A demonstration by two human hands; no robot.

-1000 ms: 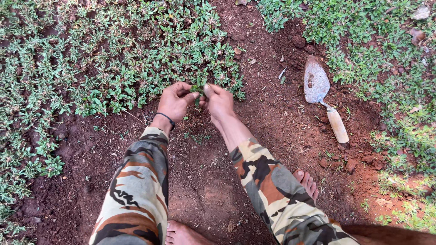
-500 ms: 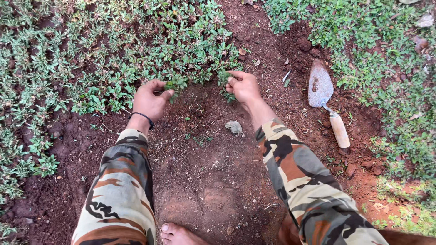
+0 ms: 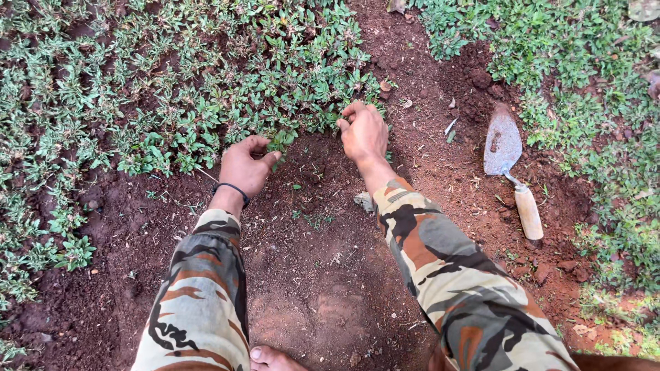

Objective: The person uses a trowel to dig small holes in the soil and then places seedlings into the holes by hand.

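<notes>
My left hand (image 3: 247, 165) rests on the red-brown soil at the edge of a patch of small green plants (image 3: 206, 89), fingers curled and pinching a sprig of leaves (image 3: 280, 141). My right hand (image 3: 364, 130) lies a short way to the right, fingers bent down against the plants at the soil's edge. Whether it holds anything is hidden under the fingers. Both arms wear camouflage sleeves, and a dark band circles my left wrist.
A trowel (image 3: 509, 161) with a pale wooden handle lies on the soil to the right. More green ground cover (image 3: 591, 103) fills the right side. A small pale stone (image 3: 363, 200) lies by my right forearm. My bare toes (image 3: 271, 358) show at the bottom.
My hands were together at one plant a second ago. They have since moved apart along the plant edge, left hand lower left, right hand upper right.
</notes>
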